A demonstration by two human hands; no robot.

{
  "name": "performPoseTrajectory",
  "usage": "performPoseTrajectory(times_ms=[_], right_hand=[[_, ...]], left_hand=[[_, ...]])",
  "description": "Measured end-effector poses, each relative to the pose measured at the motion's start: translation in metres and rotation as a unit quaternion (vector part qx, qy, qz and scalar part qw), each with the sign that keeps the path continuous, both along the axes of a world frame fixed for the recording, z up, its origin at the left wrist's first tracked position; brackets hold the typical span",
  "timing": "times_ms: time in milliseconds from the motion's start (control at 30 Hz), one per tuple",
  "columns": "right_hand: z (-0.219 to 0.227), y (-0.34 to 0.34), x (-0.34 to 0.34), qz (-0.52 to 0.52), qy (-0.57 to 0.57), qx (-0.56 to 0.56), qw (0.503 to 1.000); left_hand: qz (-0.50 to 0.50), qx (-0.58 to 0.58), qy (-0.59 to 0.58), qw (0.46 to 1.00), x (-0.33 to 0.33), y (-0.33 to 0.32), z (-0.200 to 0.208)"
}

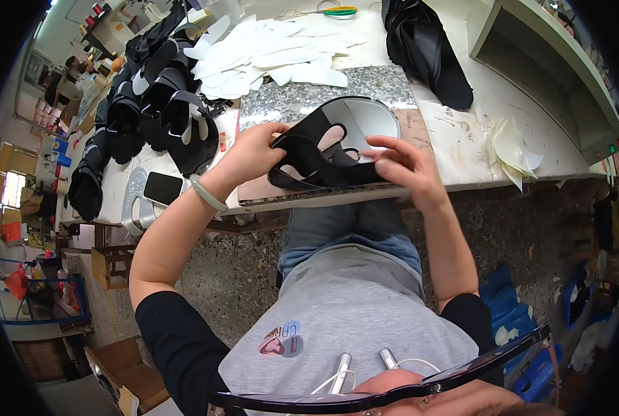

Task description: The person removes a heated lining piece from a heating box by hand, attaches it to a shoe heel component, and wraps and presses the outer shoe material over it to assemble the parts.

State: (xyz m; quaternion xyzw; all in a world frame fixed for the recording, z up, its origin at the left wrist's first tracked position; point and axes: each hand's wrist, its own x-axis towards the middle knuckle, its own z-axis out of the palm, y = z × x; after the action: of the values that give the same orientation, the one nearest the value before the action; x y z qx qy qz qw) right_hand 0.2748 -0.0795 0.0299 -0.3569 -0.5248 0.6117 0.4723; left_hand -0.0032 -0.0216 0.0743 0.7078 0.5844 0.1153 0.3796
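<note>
Holding black piece (347,175) near table edge (476,183)

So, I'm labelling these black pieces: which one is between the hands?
The curved, pale-lined black piece, its left side held by the left hand, the right hand opposite. The other curved black pieces lie bunched at the left.

the left hand (255,150) has some fingers hidden.

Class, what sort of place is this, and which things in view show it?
Probably a footwear workshop: black shoe uppers crowd the worktable, white cut pieces lie piled beside them, and what look like thread cones stand farther back.
</note>
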Motion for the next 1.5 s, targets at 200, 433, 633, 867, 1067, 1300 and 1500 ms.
performPoseTrajectory(times_ms=[200,433,633,867,1067,1300,1500], right_hand=[[0.025,0.042,-0.007,0.131,-0.201,-0.087,0.967],[0.038,0.061,-0.078,0.079,-0.572,0.222,0.786],[0.016,0.071,-0.08,0.107,-0.422,0.326,0.839],[0.037,0.091,-0.076,0.173,-0.428,0.215,0.86],[0.047,0.095,-0.101,0.275,-0.477,0.142,0.823],[0.044,0.08,-0.149,0.447,-0.567,0.188,0.666],[0.035,0.108,-0.179,0.558,-0.607,0.154,0.544]], left_hand=[[-0.102,0.126,0.045,0.986,0.008,0.0,-0.004],[-0.113,0.181,0.047,0.976,0.015,-0.001,-0.007],[-0.1,-0.015,-0.1,0.99,-0.009,0.017,-0.025],[-0.066,-0.183,-0.19,0.962,-0.015,-0.004,-0.004],[-0.008,-0.266,-0.289,0.919,-0.025,-0.034,-0.018],[0.088,-0.238,-0.377,0.891,-0.023,-0.09,-0.062],[0.205,-0.249,-0.568,0.757,-0.01,-0.131,-0.085]])
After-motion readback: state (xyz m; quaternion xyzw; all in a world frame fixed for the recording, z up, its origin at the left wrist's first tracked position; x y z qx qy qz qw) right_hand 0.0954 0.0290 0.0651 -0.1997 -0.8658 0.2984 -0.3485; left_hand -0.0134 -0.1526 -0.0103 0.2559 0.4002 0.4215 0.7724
